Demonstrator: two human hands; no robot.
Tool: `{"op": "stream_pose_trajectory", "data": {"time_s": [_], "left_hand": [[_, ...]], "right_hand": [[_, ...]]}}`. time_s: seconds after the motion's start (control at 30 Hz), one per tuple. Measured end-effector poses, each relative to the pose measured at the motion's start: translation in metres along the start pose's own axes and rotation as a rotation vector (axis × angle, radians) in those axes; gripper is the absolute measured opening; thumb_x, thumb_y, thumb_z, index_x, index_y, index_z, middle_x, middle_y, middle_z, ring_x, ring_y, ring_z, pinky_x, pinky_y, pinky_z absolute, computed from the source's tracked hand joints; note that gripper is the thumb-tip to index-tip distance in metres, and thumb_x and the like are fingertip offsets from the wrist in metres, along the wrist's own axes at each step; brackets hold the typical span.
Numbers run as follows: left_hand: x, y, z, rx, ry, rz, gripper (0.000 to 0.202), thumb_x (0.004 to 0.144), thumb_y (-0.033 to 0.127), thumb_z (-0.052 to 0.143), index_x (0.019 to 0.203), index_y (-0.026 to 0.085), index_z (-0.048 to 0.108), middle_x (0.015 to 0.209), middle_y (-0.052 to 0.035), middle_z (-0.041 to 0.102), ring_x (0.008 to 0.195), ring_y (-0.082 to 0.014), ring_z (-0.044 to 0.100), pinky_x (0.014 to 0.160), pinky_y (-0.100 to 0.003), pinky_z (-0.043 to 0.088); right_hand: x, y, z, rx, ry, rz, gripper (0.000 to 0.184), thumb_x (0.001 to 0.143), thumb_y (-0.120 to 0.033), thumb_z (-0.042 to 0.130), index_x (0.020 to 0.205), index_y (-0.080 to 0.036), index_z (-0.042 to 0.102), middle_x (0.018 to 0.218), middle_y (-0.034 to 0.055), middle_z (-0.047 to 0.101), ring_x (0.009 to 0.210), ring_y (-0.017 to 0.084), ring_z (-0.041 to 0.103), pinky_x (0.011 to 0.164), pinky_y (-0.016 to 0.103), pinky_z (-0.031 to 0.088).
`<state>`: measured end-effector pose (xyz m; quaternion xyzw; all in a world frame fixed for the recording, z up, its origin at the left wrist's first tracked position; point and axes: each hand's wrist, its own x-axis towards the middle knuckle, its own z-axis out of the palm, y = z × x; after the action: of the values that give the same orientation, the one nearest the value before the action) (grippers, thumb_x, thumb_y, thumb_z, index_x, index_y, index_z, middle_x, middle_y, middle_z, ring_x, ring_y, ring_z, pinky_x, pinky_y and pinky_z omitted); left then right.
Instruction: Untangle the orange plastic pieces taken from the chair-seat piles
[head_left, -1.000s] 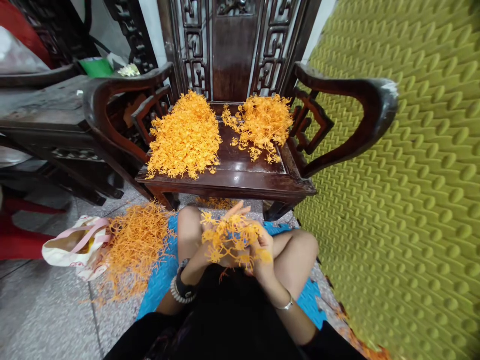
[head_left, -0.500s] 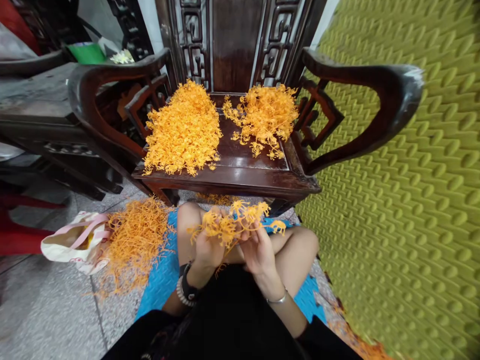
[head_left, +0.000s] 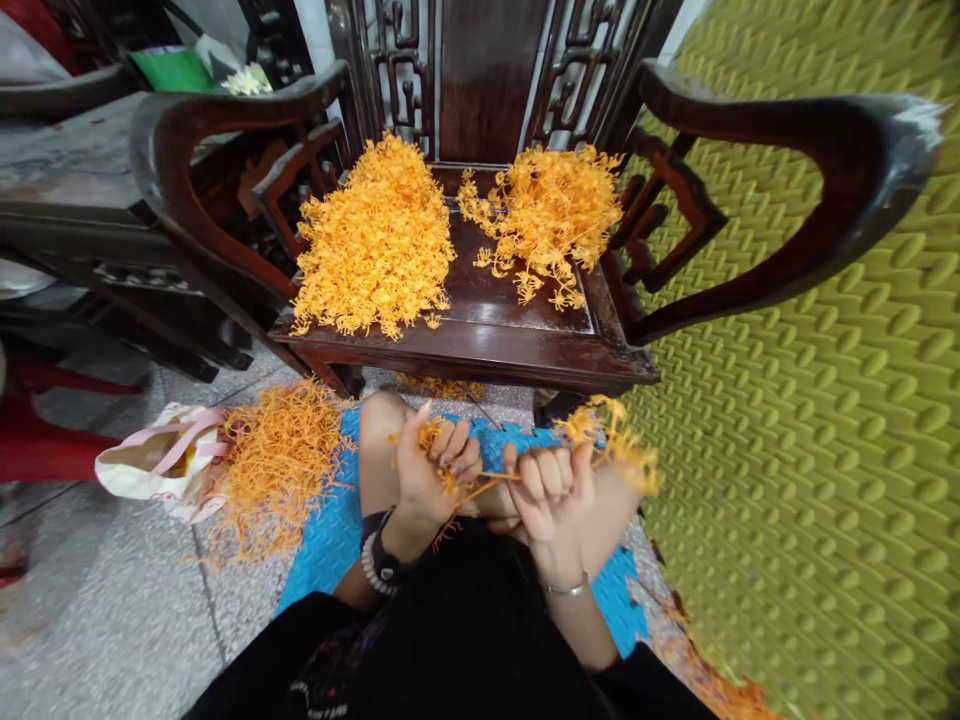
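My left hand (head_left: 431, 470) is closed around a small bunch of orange plastic pieces just above my knee. My right hand (head_left: 551, 490) is closed on a larger cluster of the orange pieces (head_left: 611, 440), which juts out to the right and looks blurred. A thin orange strand runs between the two hands. In front of me, a dark wooden armchair (head_left: 487, 335) carries a big orange pile (head_left: 375, 245) on the left of its seat and a smaller pile (head_left: 551, 210) on the right.
A heap of thin orange strips (head_left: 281, 460) lies on the floor at my left beside a cream bag with pink handles (head_left: 154, 465). I sit on a blue mat (head_left: 330, 540). Green textured foam (head_left: 810, 420) fills the right side. Dark furniture (head_left: 75, 200) stands at left.
My hands have pulled apart: the orange clump that was held together between them is now split, the right hand carrying its part to the right. The view has tilted slightly closer to the chair.
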<state>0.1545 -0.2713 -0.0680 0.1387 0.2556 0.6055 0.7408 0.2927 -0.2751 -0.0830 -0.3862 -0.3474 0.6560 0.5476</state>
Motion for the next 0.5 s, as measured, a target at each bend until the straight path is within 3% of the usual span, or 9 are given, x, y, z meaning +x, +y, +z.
{"op": "stream_pose_trajectory", "data": {"time_s": [0.07, 0.13, 0.23, 0.33, 0.4, 0.5], "left_hand": [[0.003, 0.006, 0.006, -0.067, -0.005, 0.048, 0.061, 0.093, 0.052, 0.036, 0.049, 0.018, 0.01, 0.046, 0.004, 0.015, 0.039, -0.0077, 0.022, 0.04, -0.022, 0.028], [0.007, 0.011, 0.007, -0.107, -0.023, 0.087, 0.063, 0.095, 0.053, 0.034, 0.048, 0.017, 0.011, 0.046, 0.0034, 0.016, 0.04, -0.0079, 0.024, 0.042, -0.022, 0.029], [0.011, 0.014, 0.004, -0.18, -0.076, 0.095, 0.063, 0.096, 0.054, 0.032, 0.048, 0.017, 0.015, 0.045, 0.0032, 0.018, 0.04, -0.008, 0.025, 0.041, -0.021, 0.026], [0.012, 0.011, -0.003, -0.209, -0.108, 0.062, 0.065, 0.095, 0.055, 0.034, 0.045, 0.017, 0.017, 0.04, 0.0042, 0.015, 0.037, -0.0071, 0.021, 0.038, -0.021, 0.022], [0.011, 0.008, -0.008, -0.178, -0.121, 0.005, 0.067, 0.094, 0.055, 0.036, 0.042, 0.018, 0.019, 0.037, 0.0051, 0.014, 0.034, -0.0066, 0.019, 0.037, -0.021, 0.022], [0.012, 0.008, -0.014, -0.132, -0.135, -0.038, 0.066, 0.094, 0.053, 0.04, 0.04, 0.018, 0.026, 0.035, 0.0056, 0.017, 0.034, -0.0061, 0.02, 0.037, -0.02, 0.023]], "right_hand": [[0.007, 0.002, 0.005, 0.216, 0.088, -0.085, 0.065, 0.087, -0.064, 0.045, 0.045, -0.023, 0.016, 0.041, -0.0083, 0.012, 0.039, 0.011, 0.013, 0.074, 0.04, 0.048], [0.011, 0.008, 0.011, 0.346, 0.103, -0.102, 0.058, 0.089, -0.058, 0.047, 0.047, -0.024, 0.027, 0.045, -0.0064, 0.025, 0.042, 0.013, 0.026, 0.079, 0.039, 0.048], [0.008, 0.02, 0.02, 0.218, -0.018, -0.056, 0.043, 0.086, -0.065, 0.045, 0.067, -0.028, 0.055, 0.072, -0.0002, 0.055, 0.067, 0.018, 0.053, 0.081, 0.038, 0.047], [0.002, 0.029, 0.021, 0.002, -0.093, -0.008, 0.028, 0.079, -0.053, 0.066, 0.092, -0.028, 0.062, 0.093, 0.0004, 0.06, 0.078, 0.017, 0.055, 0.073, 0.03, 0.046], [0.001, 0.03, 0.019, -0.131, -0.121, 0.058, 0.029, 0.077, -0.045, 0.071, 0.096, -0.026, 0.061, 0.082, -0.0021, 0.059, 0.064, 0.012, 0.051, 0.062, 0.025, 0.043], [0.005, 0.028, 0.015, -0.3, -0.156, 0.13, 0.033, 0.08, -0.053, 0.065, 0.085, -0.022, 0.057, 0.054, -0.0079, 0.045, 0.044, 0.008, 0.037, 0.044, 0.021, 0.032]]}}
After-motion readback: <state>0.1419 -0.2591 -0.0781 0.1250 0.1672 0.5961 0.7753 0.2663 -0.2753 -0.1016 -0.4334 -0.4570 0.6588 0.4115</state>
